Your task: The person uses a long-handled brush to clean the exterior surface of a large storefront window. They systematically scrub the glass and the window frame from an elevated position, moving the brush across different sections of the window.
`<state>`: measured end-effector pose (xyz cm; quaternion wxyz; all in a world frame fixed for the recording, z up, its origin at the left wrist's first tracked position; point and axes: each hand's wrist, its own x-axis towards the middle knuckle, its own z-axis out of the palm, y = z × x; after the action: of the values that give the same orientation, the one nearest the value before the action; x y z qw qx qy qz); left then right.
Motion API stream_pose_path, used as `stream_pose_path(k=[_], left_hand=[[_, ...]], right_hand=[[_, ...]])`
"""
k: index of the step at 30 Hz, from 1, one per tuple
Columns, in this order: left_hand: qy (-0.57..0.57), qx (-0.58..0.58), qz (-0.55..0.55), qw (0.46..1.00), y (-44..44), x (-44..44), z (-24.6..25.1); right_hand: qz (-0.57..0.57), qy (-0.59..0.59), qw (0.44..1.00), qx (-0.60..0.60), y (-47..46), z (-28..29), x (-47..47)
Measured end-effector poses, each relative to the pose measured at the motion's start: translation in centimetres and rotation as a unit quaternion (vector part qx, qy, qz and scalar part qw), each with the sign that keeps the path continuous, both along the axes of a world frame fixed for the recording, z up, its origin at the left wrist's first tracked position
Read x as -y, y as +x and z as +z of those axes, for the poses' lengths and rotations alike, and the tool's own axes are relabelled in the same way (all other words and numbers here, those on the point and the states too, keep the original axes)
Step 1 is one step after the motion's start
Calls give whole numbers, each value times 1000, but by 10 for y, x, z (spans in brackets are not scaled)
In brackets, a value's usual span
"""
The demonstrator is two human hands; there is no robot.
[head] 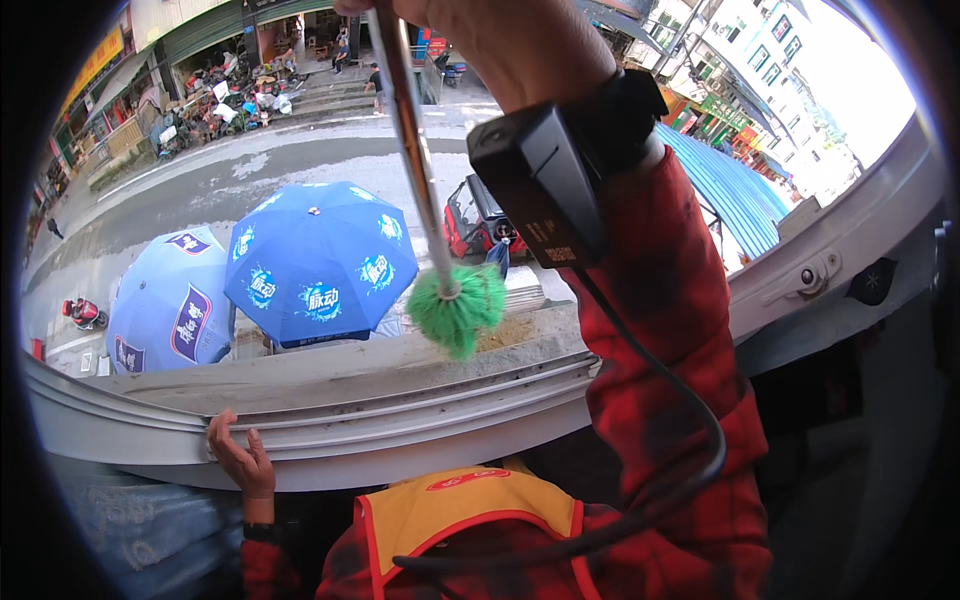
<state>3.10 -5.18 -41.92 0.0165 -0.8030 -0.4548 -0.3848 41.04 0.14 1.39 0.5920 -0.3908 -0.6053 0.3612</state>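
Raised at the top of the view, my right hand [409,9] grips the metal handle [409,120] of a brush, its fingers partly cut off by the picture's edge. The handle slants down to a round head of green bristles [459,307], held outside above the ledge. My left hand [241,454] rests on the white window frame's sliding track [420,420] at the lower left, its thumb and fingers apart over the edge. A black device [536,187] with a cable is strapped to my right wrist.
Beyond the track lies a concrete ledge [300,379] with dirt on it. Below are a blue parasol [322,255], a paler parasol [169,300], a red vehicle [469,221] and a street with people. A window latch [808,277] is on the right frame.
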Motion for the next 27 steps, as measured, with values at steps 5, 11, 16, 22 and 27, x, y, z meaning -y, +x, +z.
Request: stream_pose_path(k=[5, 11, 16, 22, 27], left_hand=[[-17, -12, 7, 1000, -3, 0, -3], [-34, -20, 0, 999, -6, 0, -2], [-67, -49, 6, 997, -10, 0, 0], [-84, -75, 24, 993, -13, 3, 1], [-96, -73, 32, 992, -15, 4, 2]], right_hand=[[102, -28, 994, -22, 32, -13, -50], [31, -255, 966, -38, 149, -66, -66], [-213, -289, 931, 63, 191, -119, -76], [-116, -264, 955, 66, 136, -185, -110], [13, -255, 967, -16, 57, -202, -156]])
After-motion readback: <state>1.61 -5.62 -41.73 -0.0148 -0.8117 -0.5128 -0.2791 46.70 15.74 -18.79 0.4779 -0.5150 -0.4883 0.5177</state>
